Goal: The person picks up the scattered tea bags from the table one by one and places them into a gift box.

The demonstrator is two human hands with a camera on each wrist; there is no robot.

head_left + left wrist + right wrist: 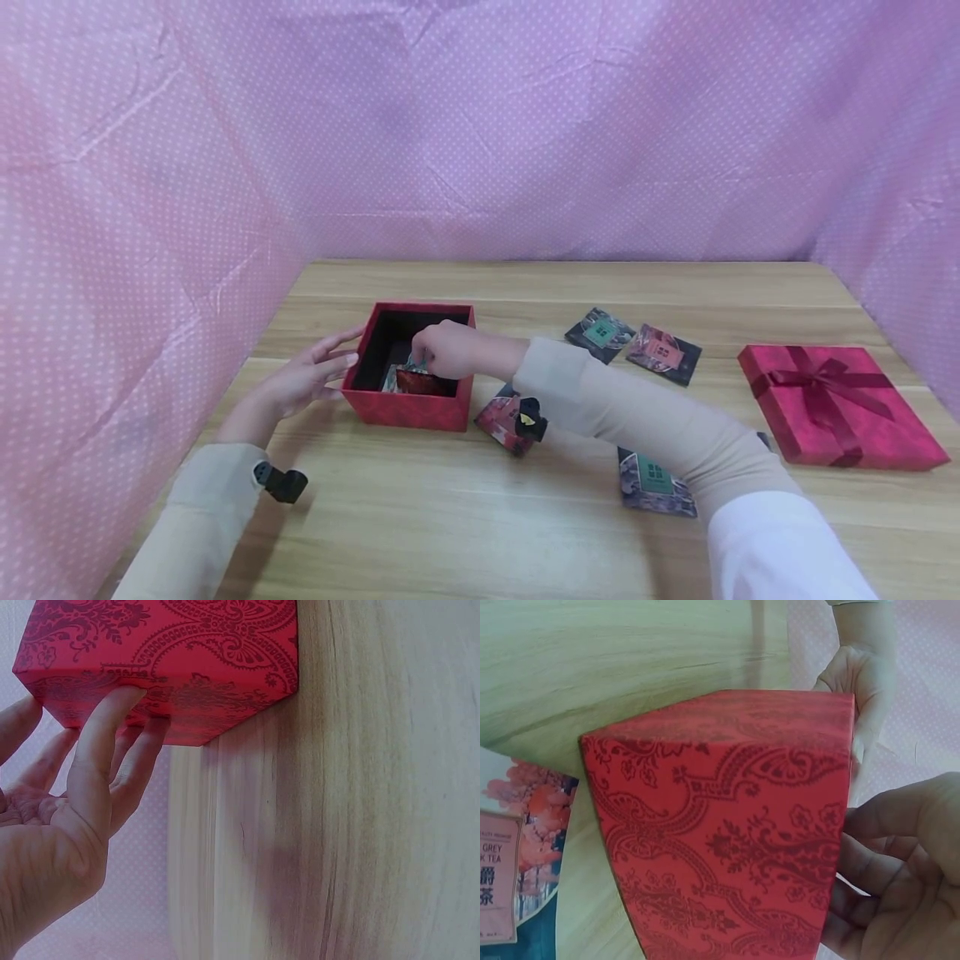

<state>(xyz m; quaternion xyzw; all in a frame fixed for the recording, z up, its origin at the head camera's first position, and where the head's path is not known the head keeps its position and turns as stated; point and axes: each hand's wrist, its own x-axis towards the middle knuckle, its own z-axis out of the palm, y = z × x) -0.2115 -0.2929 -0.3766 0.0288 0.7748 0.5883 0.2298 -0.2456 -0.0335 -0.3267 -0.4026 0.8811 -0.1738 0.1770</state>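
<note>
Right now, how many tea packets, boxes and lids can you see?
Tea packets on the table: 4
Tea packets in the box: 2
Box: 1
Lid: 1
Total: 8

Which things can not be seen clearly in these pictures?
- Head view: the right hand hides most of the packet it pinches inside the red box.
- Head view: packet is half under the right sleeve.
- Right wrist view: packet cut by the left edge.
- Left wrist view: left hand cut by the edge.
</note>
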